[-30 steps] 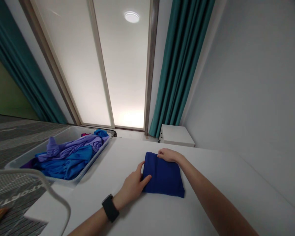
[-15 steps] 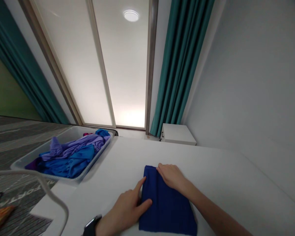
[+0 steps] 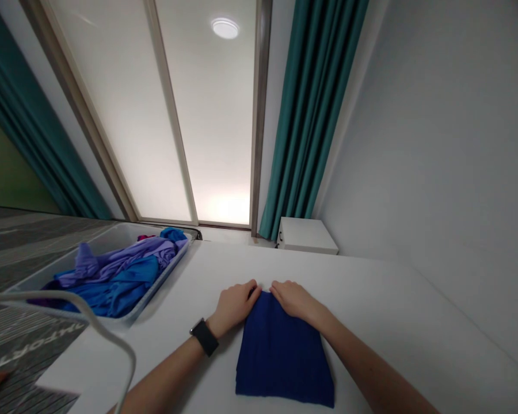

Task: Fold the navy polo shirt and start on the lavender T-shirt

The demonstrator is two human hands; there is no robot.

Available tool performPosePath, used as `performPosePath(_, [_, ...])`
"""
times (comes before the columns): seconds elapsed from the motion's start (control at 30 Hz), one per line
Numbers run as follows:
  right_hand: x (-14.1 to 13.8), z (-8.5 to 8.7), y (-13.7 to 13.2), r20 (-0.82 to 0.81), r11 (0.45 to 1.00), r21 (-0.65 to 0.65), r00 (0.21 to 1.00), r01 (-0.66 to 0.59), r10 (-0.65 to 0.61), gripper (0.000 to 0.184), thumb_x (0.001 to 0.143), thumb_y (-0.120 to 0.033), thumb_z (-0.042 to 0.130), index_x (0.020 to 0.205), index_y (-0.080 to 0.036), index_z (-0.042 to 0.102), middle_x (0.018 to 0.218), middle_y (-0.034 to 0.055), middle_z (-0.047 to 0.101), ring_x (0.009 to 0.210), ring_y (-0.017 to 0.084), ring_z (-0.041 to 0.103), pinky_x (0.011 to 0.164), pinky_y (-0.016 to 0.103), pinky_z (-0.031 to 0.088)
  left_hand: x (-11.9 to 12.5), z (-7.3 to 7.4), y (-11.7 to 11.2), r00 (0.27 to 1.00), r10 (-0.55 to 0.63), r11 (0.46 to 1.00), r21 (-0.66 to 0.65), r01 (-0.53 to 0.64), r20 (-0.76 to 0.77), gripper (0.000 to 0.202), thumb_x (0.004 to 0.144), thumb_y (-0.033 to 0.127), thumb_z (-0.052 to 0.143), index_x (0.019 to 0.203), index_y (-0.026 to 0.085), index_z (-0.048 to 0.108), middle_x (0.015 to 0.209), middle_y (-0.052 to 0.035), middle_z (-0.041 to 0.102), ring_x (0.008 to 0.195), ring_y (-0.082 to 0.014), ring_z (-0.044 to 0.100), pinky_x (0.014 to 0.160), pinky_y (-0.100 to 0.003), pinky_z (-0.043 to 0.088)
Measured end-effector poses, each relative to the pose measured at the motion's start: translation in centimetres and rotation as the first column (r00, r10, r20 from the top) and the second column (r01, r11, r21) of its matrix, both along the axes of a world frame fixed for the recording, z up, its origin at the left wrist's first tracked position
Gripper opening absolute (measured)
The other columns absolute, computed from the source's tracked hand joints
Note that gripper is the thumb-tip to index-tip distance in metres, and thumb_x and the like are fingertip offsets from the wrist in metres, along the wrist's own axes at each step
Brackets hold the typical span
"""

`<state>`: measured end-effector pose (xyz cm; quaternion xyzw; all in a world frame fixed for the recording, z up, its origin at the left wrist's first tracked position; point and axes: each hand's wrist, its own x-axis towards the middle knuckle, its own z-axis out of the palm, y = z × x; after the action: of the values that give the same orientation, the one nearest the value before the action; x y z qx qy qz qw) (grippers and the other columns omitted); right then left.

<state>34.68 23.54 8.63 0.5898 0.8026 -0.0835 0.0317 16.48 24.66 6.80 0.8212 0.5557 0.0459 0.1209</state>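
A folded dark blue piece of cloth (image 3: 285, 353) lies flat on the white table (image 3: 190, 322), its wide end towards me. Whether it is a shirt or another garment I cannot tell. At its far left corner, my left hand (image 3: 237, 302), with a black watch on the wrist, pinches the edge between thumb and curled fingers. My right hand (image 3: 296, 299) grips the far right corner in the same way, close beside the left. Both sets of fingertips are partly hidden at the cloth's far edge.
A clear plastic bin (image 3: 133, 313) of crumpled purple and blue clothes (image 3: 125, 276) stands to the left. A pale cable (image 3: 107, 336) curves across the lower left. Beyond the table are a white cabinet (image 3: 306, 234), a teal curtain (image 3: 315, 115) and frosted sliding doors (image 3: 216, 126).
My left hand has moved from the cloth's left side up to its far corner and closed there. My right hand stays at the far edge. The view has shifted slightly.
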Motion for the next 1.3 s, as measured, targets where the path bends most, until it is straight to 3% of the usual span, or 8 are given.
performPosePath(0.17, [0.9, 0.3, -0.8, 0.057, 0.986, 0.121, 0.991, 0.117, -0.124, 0.046, 0.102, -0.037, 0.025, 0.103, -0.018, 0.067, 0.098, 0.0139, 0.073, 0.091, 0.027, 0.07, 0.076, 0.034, 0.047, 0.0, -0.5, -0.1, 0.999, 0.022, 0.999, 0.032, -0.021, -0.044, 0.039, 0.102, 0.041, 0.023, 0.106, 0.024, 0.057, 0.095, -0.0092, 0.073, 0.088, -0.0265, 0.07, 0.072, -0.033, 0.048])
performPosePath(0.33, [2.1, -1.0, -0.4, 0.027, 0.997, 0.055, 0.998, 0.062, -0.064, 0.049, 0.104, -0.034, 0.023, 0.103, -0.018, 0.07, 0.104, 0.0117, 0.073, 0.097, 0.024, 0.068, 0.085, 0.032, 0.047, 0.1, -0.7, 0.4, 0.994, 0.068, 0.998, 0.006, -0.068, -0.084, 0.039, 0.102, 0.039, 0.022, 0.11, 0.022, 0.056, 0.095, -0.0101, 0.073, 0.089, -0.0259, 0.07, 0.074, -0.033, 0.047])
performPosePath(0.57, [2.1, -1.9, 0.3, 0.038, 0.996, 0.056, 0.997, 0.064, -0.066, 0.046, 0.104, -0.031, 0.024, 0.111, -0.019, 0.067, 0.11, 0.0112, 0.072, 0.101, 0.024, 0.067, 0.086, 0.031, 0.046, -0.3, 0.1, 0.6, 0.99, 0.087, 0.995, -0.054, -0.082, 0.108, 0.049, 0.101, 0.044, 0.021, 0.099, 0.022, 0.065, 0.1, -0.0094, 0.073, 0.094, -0.0257, 0.068, 0.075, -0.032, 0.045])
performPosePath(0.7, [2.1, -2.0, 0.4, 0.052, 0.996, 0.06, 0.996, 0.069, -0.072, 0.047, 0.104, -0.031, 0.023, 0.112, -0.018, 0.067, 0.109, 0.0116, 0.072, 0.1, 0.024, 0.067, 0.085, 0.032, 0.047, 0.1, 0.6, 0.1, 0.996, 0.064, 0.998, -0.033, -0.062, 0.063, 0.046, 0.099, 0.048, 0.025, 0.105, 0.024, 0.065, 0.099, -0.0087, 0.073, 0.093, -0.0271, 0.068, 0.076, -0.034, 0.045])
performPosePath(0.83, [2.1, -2.2, 0.6, 0.055, 0.995, 0.066, 0.996, 0.072, -0.075, 0.046, 0.104, -0.029, 0.023, 0.112, -0.018, 0.067, 0.11, 0.0116, 0.071, 0.1, 0.023, 0.067, 0.085, 0.031, 0.047, -0.1, 0.3, 0.2, 0.998, 0.047, 0.999, -0.028, -0.046, 0.045, 0.048, 0.1, 0.043, 0.022, 0.096, 0.022, 0.065, 0.095, -0.0089, 0.073, 0.09, -0.0259, 0.068, 0.075, -0.032, 0.045])
performPosePath(1.13, [2.4, -2.7, 0.7, 0.014, 0.995, 0.074, 0.998, 0.064, -0.065, 0.043, 0.103, -0.027, 0.025, 0.112, -0.018, 0.066, 0.111, 0.0123, 0.071, 0.1, 0.025, 0.066, 0.086, 0.033, 0.045, -1.5, -0.5, 1.5, 0.946, 0.031, 0.996, -0.087, -0.003, 0.323, 0.055, 0.099, 0.045, 0.021, 0.073, 0.018, 0.062, 0.077, -0.0078, 0.07, 0.077, -0.0222, 0.064, 0.07, -0.029, 0.042])
performPosePath(1.3, [2.2, -2.9, 0.9, -0.034, 0.987, 0.088, 0.991, 0.133, -0.13, 0.044, 0.104, -0.028, 0.024, 0.109, -0.017, 0.067, 0.107, 0.0132, 0.071, 0.097, 0.024, 0.067, 0.084, 0.032, 0.044, -0.8, 0.0, 1.1, 0.946, 0.121, 0.989, -0.122, -0.088, 0.302, 0.051, 0.097, 0.052, 0.027, 0.089, 0.021, 0.066, 0.091, -0.0081, 0.073, 0.087, -0.0247, 0.067, 0.073, -0.03, 0.043])
